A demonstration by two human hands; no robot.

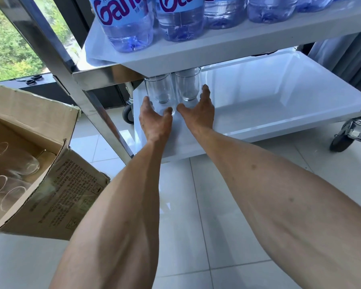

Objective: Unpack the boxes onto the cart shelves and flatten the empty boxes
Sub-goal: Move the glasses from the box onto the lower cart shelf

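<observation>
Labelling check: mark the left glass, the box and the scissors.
left glass (159, 90), head view, side wall
box (71, 197), head view, printed side
scissors (32, 79), head view, handle loops

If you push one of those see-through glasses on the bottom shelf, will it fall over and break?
Probably it would slide first: the lower shelf looks smooth and glossy. The left glass is tall and narrow, so a push near its rim could tip it, perhaps into the right glass beside it. It looks like thin clear glass, so likely fragile.

Two glasses (172, 88) on lower shelf (258, 113), bottles (175, 19) above, box (29, 163) left
</observation>
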